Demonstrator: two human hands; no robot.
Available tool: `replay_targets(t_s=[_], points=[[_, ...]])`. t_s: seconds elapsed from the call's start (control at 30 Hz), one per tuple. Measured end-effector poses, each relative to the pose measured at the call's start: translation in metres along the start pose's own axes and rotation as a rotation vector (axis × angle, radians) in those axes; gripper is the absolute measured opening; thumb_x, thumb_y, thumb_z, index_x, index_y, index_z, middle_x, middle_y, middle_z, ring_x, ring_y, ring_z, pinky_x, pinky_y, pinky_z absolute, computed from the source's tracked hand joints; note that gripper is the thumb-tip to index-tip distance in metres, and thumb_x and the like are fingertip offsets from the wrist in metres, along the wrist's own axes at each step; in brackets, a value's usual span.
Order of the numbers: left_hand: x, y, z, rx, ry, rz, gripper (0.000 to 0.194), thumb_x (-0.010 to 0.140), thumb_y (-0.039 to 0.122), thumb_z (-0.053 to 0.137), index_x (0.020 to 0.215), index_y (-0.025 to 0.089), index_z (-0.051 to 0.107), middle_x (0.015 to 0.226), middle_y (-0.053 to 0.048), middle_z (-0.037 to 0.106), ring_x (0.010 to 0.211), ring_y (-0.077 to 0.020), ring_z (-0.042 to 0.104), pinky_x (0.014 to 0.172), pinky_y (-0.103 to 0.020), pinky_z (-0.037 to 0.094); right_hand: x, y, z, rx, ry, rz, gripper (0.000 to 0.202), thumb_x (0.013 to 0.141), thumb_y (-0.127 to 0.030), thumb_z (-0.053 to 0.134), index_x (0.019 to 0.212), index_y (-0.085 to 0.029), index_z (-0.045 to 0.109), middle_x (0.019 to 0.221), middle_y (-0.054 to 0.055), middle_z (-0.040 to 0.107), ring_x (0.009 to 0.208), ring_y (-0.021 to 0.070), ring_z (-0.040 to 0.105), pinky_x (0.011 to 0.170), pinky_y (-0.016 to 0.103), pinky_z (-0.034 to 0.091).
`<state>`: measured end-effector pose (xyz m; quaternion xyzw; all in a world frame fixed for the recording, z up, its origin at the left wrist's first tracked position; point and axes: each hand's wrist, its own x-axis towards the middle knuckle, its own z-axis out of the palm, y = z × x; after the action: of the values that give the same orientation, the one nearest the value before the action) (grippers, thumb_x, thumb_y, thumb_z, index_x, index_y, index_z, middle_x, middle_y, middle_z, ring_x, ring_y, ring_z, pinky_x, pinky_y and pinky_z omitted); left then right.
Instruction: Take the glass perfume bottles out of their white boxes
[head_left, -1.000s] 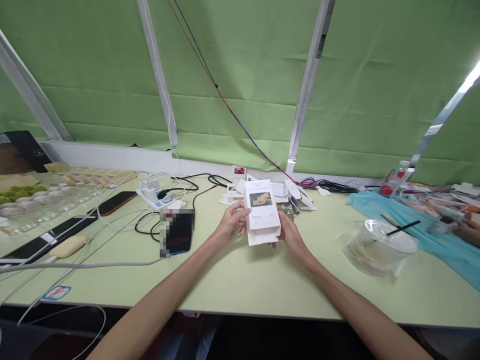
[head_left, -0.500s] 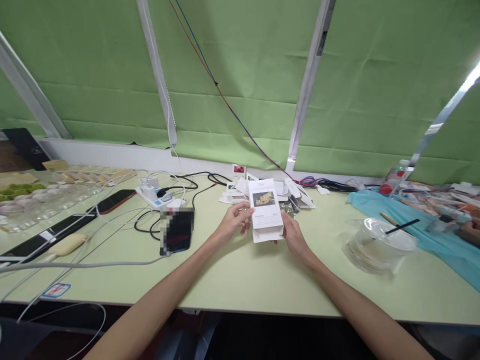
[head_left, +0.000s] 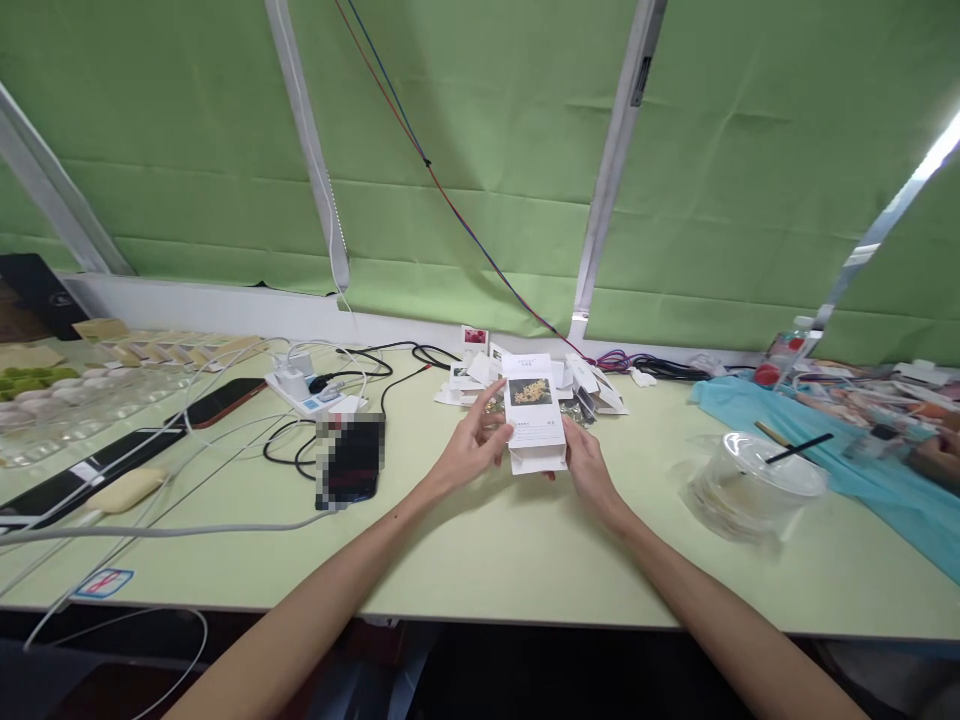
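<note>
A small white cardboard box (head_left: 536, 425) with a picture of yellow flowers on its face is held up over the table. Its lower end flap hangs open toward me. My right hand (head_left: 589, 460) grips the box's right edge, thumb at the front and fingers behind. At the left side, my left hand (head_left: 476, 445) holds the edge with its thumb low on the front, its index finger stretched upward along the box. Behind it lies a pile of white cartons (head_left: 596, 385), partly hidden by the box, with shiny foil packets (head_left: 575, 410) near them.
A phone (head_left: 352, 460) lies left of my hands, near a power strip (head_left: 304, 390) and loose cables. Farther left are a clear egg-type tray (head_left: 112, 405) and another dark device (head_left: 112, 465). A lidded plastic tub (head_left: 761, 490) and blue cloth (head_left: 847, 460) are at right.
My left hand's index finger has straightened and lifted along the box's left edge. The box has tilted slightly, and its lower flap sits a little higher. The right hand keeps its grip.
</note>
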<state>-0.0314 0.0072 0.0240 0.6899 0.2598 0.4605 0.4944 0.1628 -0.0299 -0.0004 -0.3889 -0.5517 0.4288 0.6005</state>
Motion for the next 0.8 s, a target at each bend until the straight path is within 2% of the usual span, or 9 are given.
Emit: replay_targets(t_s=[0.13, 0.23, 0.4, 0.5, 0.63, 0.8], points=[[-0.0026, 0.0013, 0.0011, 0.129, -0.050, 0.043, 0.067, 0.080, 0.038, 0.075, 0.143, 0.031, 0.053, 0.134, -0.012, 0.062, 0.063, -0.0108, 0.060, 0.057, -0.023, 0.050, 0.0003, 0.0011, -0.0012, 0.000, 0.047, 0.028, 0.053, 0.095, -0.067, 0.043, 0.102, -0.020, 0.066, 0.071, 0.003, 0.069, 0.053, 0.0184, 0.061, 0.044, 0.030, 0.048], [-0.0037, 0.0017, 0.0012, 0.207, -0.110, 0.061, 0.069, 0.079, 0.035, 0.076, 0.144, 0.032, 0.054, 0.145, -0.012, 0.055, 0.069, -0.0128, 0.062, 0.059, -0.024, 0.049, 0.0011, 0.0027, -0.0022, 0.019, 0.057, 0.040, 0.057, 0.094, -0.069, 0.042, 0.101, -0.018, 0.067, 0.072, 0.005, 0.070, 0.059, 0.0200, 0.064, 0.045, 0.030, 0.049], [-0.0035, 0.0013, -0.0001, 0.243, -0.095, 0.056, 0.070, 0.078, 0.033, 0.077, 0.144, 0.033, 0.054, 0.141, -0.010, 0.058, 0.065, -0.0109, 0.060, 0.058, -0.023, 0.047, 0.0025, 0.0035, -0.0034, 0.056, -0.001, 0.051, 0.060, 0.094, -0.070, 0.043, 0.107, -0.017, 0.068, 0.075, 0.006, 0.071, 0.061, 0.0205, 0.065, 0.046, 0.030, 0.050], [-0.0019, 0.0020, -0.0008, 0.192, -0.057, 0.036, 0.067, 0.078, 0.035, 0.077, 0.142, 0.031, 0.057, 0.138, -0.011, 0.059, 0.067, -0.0122, 0.062, 0.060, -0.024, 0.049, 0.0029, 0.0023, -0.0033, 0.047, -0.022, 0.049, 0.062, 0.094, -0.069, 0.043, 0.116, -0.016, 0.067, 0.078, 0.007, 0.071, 0.059, 0.0193, 0.063, 0.044, 0.029, 0.048], [0.0009, 0.0033, -0.0028, 0.045, -0.045, -0.020, 0.070, 0.080, 0.039, 0.076, 0.145, 0.029, 0.052, 0.132, -0.013, 0.061, 0.061, -0.0090, 0.060, 0.051, -0.020, 0.046, 0.0033, 0.0011, -0.0034, 0.041, 0.020, 0.043, 0.067, 0.093, -0.067, 0.045, 0.136, -0.016, 0.051, 0.082, 0.005, 0.070, 0.053, 0.0165, 0.061, 0.042, 0.028, 0.047], [0.0033, 0.0030, -0.0068, -0.059, -0.027, -0.049, 0.073, 0.082, 0.043, 0.073, 0.148, 0.029, 0.045, 0.122, -0.011, 0.064, 0.051, -0.0056, 0.053, 0.043, -0.020, 0.043, 0.0013, 0.0002, -0.0051, 0.000, 0.012, -0.034, 0.071, 0.093, -0.061, 0.052, 0.150, -0.025, 0.033, 0.085, 0.001, 0.066, 0.056, 0.0156, 0.064, 0.043, 0.026, 0.049]])
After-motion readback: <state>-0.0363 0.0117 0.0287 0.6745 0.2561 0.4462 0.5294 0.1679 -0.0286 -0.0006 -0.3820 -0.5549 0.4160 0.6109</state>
